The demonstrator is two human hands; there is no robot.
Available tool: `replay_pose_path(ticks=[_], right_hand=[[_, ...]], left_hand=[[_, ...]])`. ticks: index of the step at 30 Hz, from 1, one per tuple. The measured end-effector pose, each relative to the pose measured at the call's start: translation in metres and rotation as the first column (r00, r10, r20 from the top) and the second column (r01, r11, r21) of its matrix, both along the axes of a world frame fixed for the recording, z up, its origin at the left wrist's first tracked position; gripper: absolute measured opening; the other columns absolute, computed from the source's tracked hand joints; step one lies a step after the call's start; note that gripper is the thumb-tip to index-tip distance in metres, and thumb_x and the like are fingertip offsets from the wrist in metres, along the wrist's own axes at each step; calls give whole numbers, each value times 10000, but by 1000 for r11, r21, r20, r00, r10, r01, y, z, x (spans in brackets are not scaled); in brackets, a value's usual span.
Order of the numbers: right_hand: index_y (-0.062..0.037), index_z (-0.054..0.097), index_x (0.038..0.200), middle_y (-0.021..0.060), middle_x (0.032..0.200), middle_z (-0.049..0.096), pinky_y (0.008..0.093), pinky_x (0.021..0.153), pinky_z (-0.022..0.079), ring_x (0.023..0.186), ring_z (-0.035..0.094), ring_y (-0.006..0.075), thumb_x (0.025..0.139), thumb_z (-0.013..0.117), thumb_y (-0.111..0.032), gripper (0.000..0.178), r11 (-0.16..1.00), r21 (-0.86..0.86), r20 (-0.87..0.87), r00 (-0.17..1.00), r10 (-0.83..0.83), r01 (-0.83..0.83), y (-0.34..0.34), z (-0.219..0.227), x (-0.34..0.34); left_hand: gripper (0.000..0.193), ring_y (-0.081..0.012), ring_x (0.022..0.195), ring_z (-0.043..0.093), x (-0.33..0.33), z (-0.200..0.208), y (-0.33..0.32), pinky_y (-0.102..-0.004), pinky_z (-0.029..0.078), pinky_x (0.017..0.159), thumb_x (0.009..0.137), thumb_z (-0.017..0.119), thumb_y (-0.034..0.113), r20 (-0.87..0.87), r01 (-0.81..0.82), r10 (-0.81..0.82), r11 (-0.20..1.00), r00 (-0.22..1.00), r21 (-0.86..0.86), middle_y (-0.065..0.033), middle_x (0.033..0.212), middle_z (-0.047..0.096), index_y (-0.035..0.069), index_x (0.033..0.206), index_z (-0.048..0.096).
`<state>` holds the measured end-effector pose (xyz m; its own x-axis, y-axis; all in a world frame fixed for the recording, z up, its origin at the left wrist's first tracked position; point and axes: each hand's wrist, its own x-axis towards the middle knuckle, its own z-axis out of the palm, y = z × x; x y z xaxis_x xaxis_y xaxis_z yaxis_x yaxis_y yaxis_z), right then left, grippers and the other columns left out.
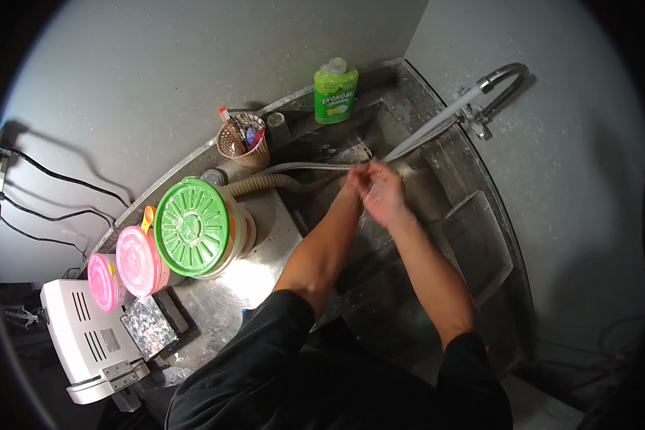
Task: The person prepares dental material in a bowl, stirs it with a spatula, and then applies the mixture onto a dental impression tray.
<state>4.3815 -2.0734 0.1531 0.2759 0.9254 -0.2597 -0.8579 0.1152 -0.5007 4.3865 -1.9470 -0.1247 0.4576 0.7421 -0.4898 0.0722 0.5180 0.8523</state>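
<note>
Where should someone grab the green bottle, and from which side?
Probably around the middle of the bottle, coming from the front, over the sink: it stands upright, cap on top, with the wall behind it.

A long, straight, whitish tube (437,116) slants down leftward from a curved, shiny chrome faucet (491,79) near the far end of the right edge of the dull grey metal sink (424,192), reaching over its basin.
</note>
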Motion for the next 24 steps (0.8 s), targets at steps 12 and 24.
replay_pose_path(ticks=[12, 24], right_hand=[[2, 689, 803, 108, 738, 693, 367, 726, 499, 736, 675, 262, 861, 559, -197, 245, 991, 118, 992, 24, -120, 69, -16, -59, 54], [-19, 666, 946, 89, 858, 664, 346, 743, 497, 846, 644, 205, 889, 572, -67, 120, 713, -213, 967, 250, 54, 668, -72, -117, 71]], left_hand=[[369, -258, 831, 666, 48, -3, -77, -361, 527, 756, 887, 619, 344, -604, 615, 130, -66, 786, 786, -142, 983, 693, 27, 1075, 644], [402, -376, 998, 659, 59, 84, -95, -446, 520, 838, 743, 720, 342, -678, 599, -176, 655, 714, 461, -211, 1025, 679, 53, 1021, 691]])
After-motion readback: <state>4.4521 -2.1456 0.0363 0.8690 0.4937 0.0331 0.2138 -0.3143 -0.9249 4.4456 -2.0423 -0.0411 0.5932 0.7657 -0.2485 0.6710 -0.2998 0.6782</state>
